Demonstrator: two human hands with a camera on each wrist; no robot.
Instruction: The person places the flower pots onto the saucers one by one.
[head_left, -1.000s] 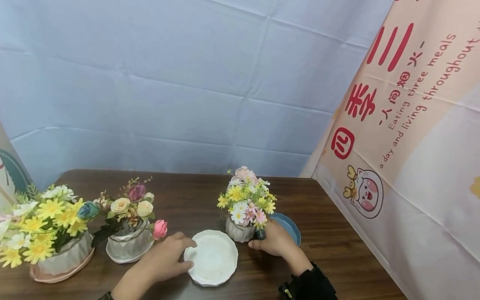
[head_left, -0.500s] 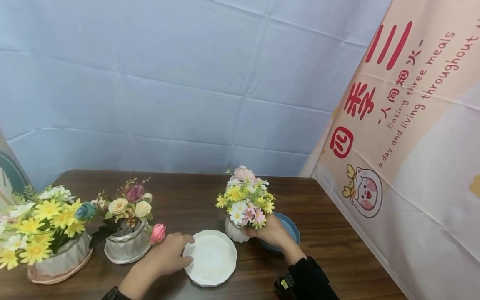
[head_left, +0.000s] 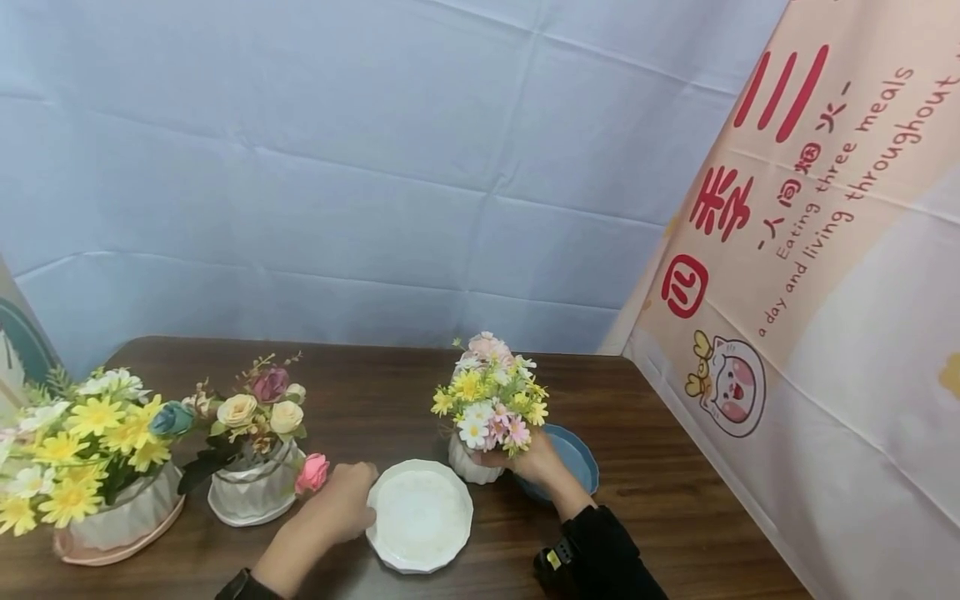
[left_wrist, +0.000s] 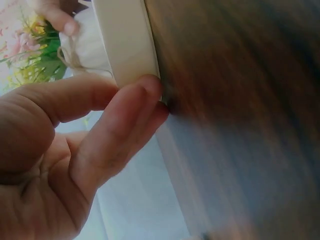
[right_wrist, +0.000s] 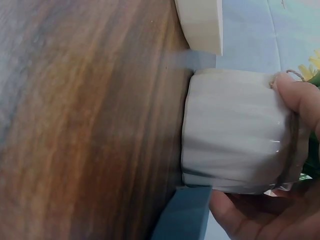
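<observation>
In the head view my left hand (head_left: 341,500) is at the left edge of a white saucer (head_left: 420,517) with a many-sided rim. The left wrist view shows its thumb and fingertips pinching the saucer's rim (left_wrist: 127,45). To the right, my right hand (head_left: 540,467) grips the upper part of a white fluted flower pot (head_left: 465,467), which holds yellow, white and pink daisies (head_left: 487,408). Twine circles that pot (right_wrist: 235,130) near its top, where my right thumb (right_wrist: 295,95) presses; the other fingers curl around the far side, partly hidden. The pot stands upright.
A blue saucer (head_left: 577,458) lies beside my right hand. At left stand a rose pot (head_left: 255,492) and a yellow-flowered pot (head_left: 127,521) on a pink saucer (head_left: 120,552). One pink rose (head_left: 312,472) leans close to my left hand. Paler flowers (head_left: 487,343) show behind the daisies.
My right hand has moved left from beside the flower pot and taken hold of it. My left fingers, spread at the saucer's edge before, have drawn together. The saucer stays nearly in place.
</observation>
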